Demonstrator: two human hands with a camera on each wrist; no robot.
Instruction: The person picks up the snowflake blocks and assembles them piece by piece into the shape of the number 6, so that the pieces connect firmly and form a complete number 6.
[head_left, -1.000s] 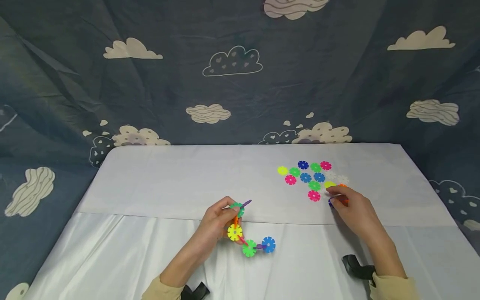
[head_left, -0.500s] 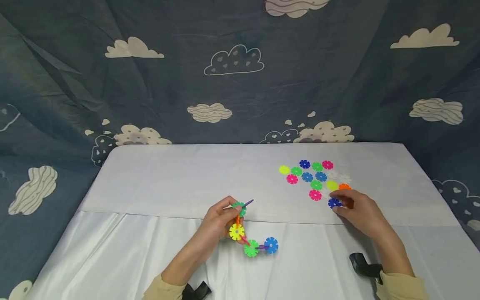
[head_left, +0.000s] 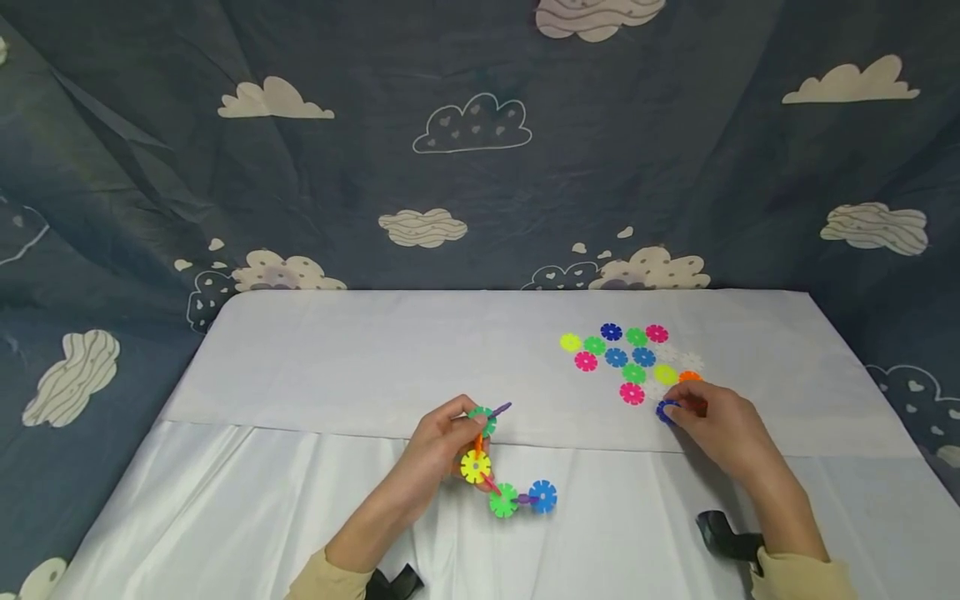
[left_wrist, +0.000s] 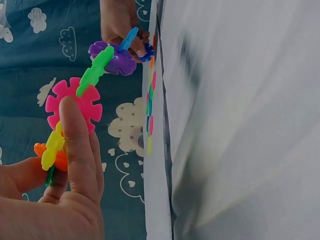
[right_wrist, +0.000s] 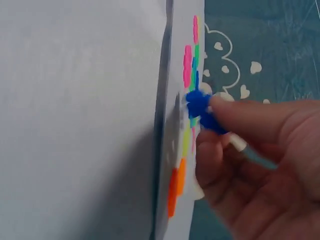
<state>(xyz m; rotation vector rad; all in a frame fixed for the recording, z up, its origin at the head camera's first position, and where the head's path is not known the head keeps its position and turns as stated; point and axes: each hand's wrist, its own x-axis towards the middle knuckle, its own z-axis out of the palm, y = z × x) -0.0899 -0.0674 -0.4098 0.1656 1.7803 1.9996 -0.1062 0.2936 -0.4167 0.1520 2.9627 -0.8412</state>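
Observation:
My left hand [head_left: 442,437] pinches the upper end of a chain of slotted plastic snowflake discs [head_left: 476,467]. Green, orange, yellow, pink, purple and blue pieces are joined edge to edge in it, and its lower part bends to the right, ending in a blue disc [head_left: 543,497]. In the left wrist view the pink disc [left_wrist: 86,111] lies behind an extended finger. Over the table at the right, my right hand [head_left: 723,425] holds a dark blue snowflake disc [right_wrist: 199,104] between thumb and fingers. That disc is tilted, partly covered by the thumb.
Loose discs in pink, green, blue, yellow, orange and white lie in a cluster beyond the right hand, among them a pink disc [head_left: 632,393] and a yellow disc [head_left: 666,375]. White cloth [head_left: 337,358] covers the table; a dark cloud-patterned curtain [head_left: 337,183] hangs behind.
The dark blue disc has turned in my right hand's fingers, from nearly edge-on to facing up, then tilted again. My left hand and the chain stay almost where they were.

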